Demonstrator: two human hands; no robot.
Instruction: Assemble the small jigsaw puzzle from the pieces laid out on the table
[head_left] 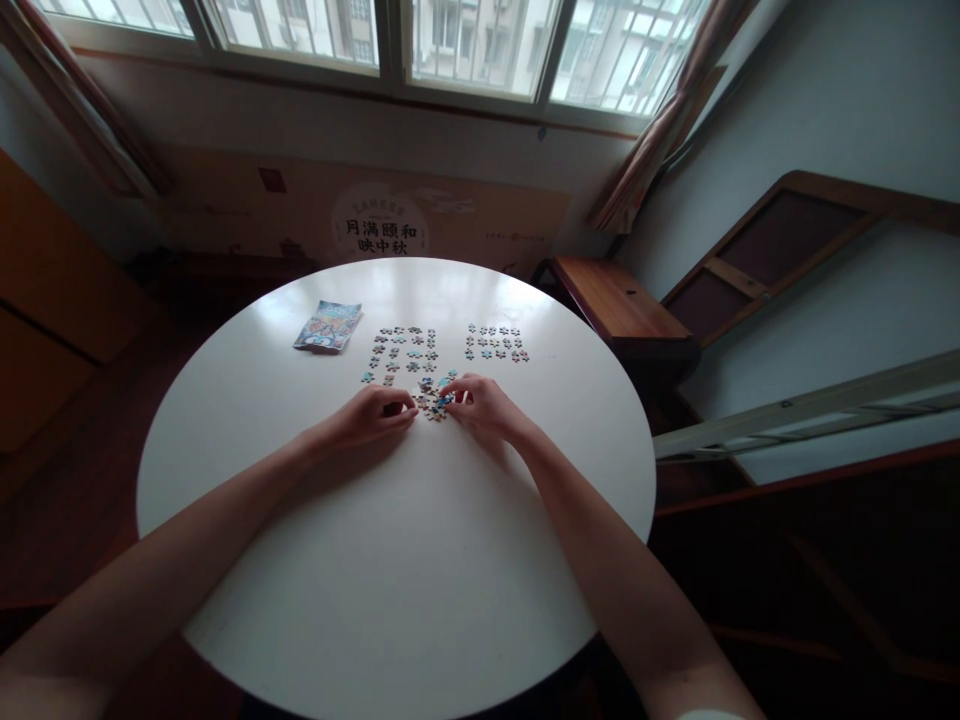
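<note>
A small heap of jigsaw puzzle pieces (432,404) lies on the white round table (397,560) between my two hands. At the heap's left edge is my left hand (373,412), its fingers curled and the fingertips meeting the thumb; whether a piece is between them is too small to see. From the right, my right hand (480,402) reaches into the heap, thumb and fingers closed around a bluish puzzle piece (444,398). Beyond the hands, loose pieces lie in spaced rows: a left group (412,340) and a right group (499,343).
A colourful printed packet (328,327) lies at the table's back left. Past the table's right edge stands a wooden bench or stool (622,300). A printed cardboard panel (480,215) is against the wall under the window.
</note>
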